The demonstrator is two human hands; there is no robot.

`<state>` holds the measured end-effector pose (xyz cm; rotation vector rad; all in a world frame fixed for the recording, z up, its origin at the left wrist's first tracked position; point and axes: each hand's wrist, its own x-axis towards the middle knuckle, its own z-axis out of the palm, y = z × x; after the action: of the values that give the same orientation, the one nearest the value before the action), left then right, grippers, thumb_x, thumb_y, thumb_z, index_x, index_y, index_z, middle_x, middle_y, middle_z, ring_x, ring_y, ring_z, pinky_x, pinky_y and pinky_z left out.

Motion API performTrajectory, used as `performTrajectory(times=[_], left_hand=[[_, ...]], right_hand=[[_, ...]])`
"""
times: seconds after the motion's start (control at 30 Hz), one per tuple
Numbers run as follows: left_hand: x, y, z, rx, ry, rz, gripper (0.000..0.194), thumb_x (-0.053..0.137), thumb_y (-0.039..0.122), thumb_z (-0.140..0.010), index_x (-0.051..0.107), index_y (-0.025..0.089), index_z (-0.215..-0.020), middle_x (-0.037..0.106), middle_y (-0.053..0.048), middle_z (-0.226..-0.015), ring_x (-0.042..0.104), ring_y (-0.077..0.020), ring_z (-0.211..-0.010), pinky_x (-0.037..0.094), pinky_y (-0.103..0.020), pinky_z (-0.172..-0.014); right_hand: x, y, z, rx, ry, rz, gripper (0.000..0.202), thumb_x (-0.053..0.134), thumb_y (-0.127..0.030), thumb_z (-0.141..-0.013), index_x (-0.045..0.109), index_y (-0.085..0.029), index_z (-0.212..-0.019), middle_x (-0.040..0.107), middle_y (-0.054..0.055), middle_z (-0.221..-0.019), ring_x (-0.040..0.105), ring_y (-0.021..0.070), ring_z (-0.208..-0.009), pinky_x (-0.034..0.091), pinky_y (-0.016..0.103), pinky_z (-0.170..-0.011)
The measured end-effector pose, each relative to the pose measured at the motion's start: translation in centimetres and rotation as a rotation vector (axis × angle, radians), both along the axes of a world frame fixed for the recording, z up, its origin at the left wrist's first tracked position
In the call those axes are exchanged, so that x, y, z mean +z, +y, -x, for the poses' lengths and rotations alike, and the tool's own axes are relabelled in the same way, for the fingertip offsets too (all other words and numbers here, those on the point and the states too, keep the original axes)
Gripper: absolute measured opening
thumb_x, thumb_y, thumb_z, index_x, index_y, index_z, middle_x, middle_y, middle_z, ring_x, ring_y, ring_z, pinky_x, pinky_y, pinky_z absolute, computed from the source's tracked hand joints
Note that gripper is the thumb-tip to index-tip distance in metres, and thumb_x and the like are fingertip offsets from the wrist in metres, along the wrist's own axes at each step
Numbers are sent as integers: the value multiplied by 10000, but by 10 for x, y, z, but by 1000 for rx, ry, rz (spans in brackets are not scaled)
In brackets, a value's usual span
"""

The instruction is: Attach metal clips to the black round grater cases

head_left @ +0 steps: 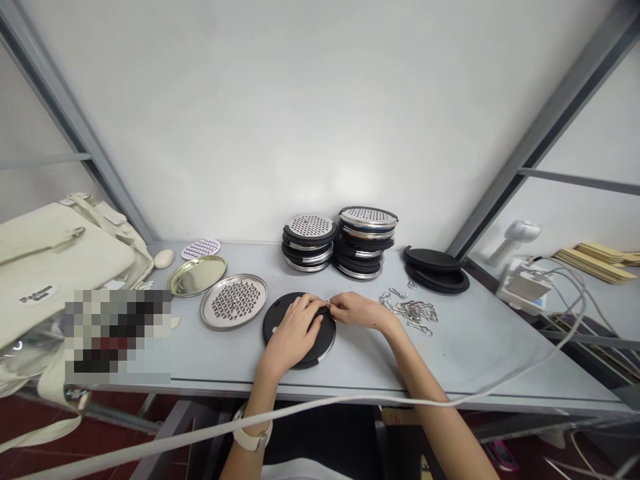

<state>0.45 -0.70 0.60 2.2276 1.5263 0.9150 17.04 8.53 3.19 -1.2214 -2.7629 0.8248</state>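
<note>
My left hand (298,328) lies across the top of a round black grater holder (277,319), fingers stretched out over it. A bright metal rim shows along the holder's lower right edge. At the holder's upper right edge, my right hand (351,311) is closed in a pinch on a small shiny metal piece, mostly hidden by the fingertips. Just right of that hand lies a loose pile of metal snap hooks (417,311). To the left of the holder sits a round metal grater plate (236,301) with raised teeth.
Two stacks of black-rimmed graters, a left stack (307,241) and a right stack (367,241), stand by the wall. Black holders (436,270) lie at right. A gold-toned plate (198,275), a white perforated disc (201,249) and a cream bag (65,260) are left. A white cable (360,399) crosses in front.
</note>
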Motion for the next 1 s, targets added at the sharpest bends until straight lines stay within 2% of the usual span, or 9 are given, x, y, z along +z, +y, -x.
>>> performTrajectory(times=[0.37, 0.73, 1.0], left_hand=[[0, 0, 0, 2, -13, -2, 361, 350, 123, -940, 564, 256, -1199, 543, -57, -1158, 509, -208, -1090, 414, -407, -996], [0, 0, 0, 3, -8, -1, 340, 352, 135, -941, 556, 253, -1186, 542, -59, -1147, 511, -212, -1083, 415, -407, -990], [-4, 0, 1, 37, -29, 27, 358, 350, 150, -953, 439, 248, -1287, 528, -69, -1203, 492, -216, -1148, 403, -411, -1007]], right_hand=[[2, -1, 0, 14, 5, -1, 229, 456, -164, -822, 621, -132, -667, 571, 1, -590, 451, 107, -562, 319, 215, -546], [6, -3, 0, 12, -1, 13, 223, 440, -149, -824, 607, -138, -677, 611, 19, -620, 495, 118, -584, 345, 212, -566], [6, -4, 1, 22, -14, 2, 214, 457, -139, -814, 603, -137, -658, 612, 15, -607, 482, 113, -570, 343, 213, -565]])
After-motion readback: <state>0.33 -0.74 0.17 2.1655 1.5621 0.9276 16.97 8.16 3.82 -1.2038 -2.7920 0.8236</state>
